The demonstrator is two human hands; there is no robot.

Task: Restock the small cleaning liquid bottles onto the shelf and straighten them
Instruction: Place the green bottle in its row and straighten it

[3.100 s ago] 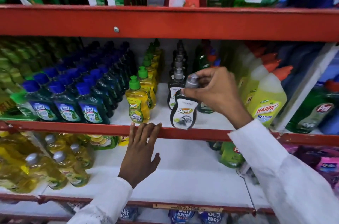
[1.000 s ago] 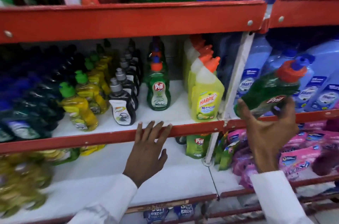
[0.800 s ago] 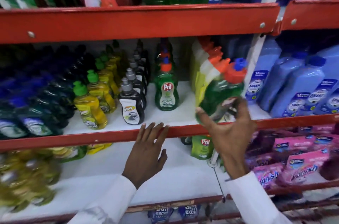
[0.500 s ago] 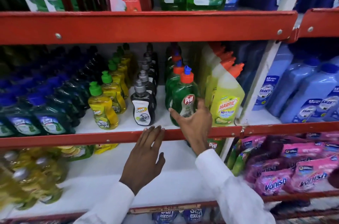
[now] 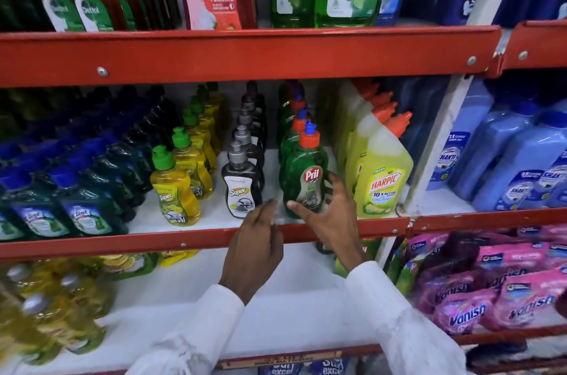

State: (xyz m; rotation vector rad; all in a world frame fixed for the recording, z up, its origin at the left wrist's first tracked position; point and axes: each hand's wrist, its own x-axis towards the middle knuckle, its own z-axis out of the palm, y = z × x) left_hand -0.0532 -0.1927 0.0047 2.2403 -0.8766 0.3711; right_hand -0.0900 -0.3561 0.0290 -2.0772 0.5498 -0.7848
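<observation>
A green Pril bottle with an orange and blue cap stands upright at the front of its row on the red-edged middle shelf. My right hand wraps its lower part, thumb on the front left and fingers round the right side. My left hand hovers just left of it, fingertips over the shelf edge below a black Super bottle, holding nothing. A row of yellow Super bottles stands further left.
Yellow Harpic bottles stand close on the right of the Pril row. Blue-capped dark green bottles fill the left. Dettol bottles sit on the upper shelf. Pink Vanish pouches and yellow bottles lie below.
My right hand brought the Pril bottle in from the right bay and set it at the front of its row. My left hand lifted off the shelf edge and moved right.
</observation>
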